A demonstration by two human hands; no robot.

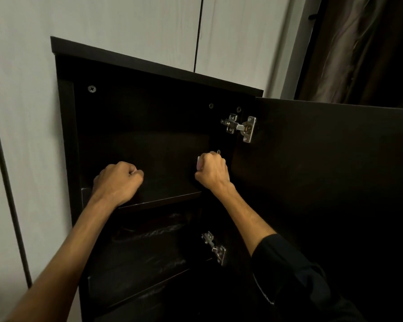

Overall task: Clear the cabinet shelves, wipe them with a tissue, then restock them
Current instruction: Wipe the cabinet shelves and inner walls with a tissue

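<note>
The dark cabinet (149,66) stands with its door (323,170) swung out to the right. Both my hands are inside the top compartment, just above the upper shelf (163,201). My left hand (118,180) is a closed fist at the shelf's left end, and nothing shows in it. My right hand (211,173) is a fist near the right wall, with a small pale bit, apparently the tissue (199,162), sticking out by the thumb. The top compartment looks bare. The lower shelves (144,275) show pale dusty streaks.
Metal hinges (240,127) (215,248) sit on the cabinet's right wall close to my right hand. White panelled walls (126,22) surround the cabinet. A dark curtain (363,47) hangs at the upper right, behind the door.
</note>
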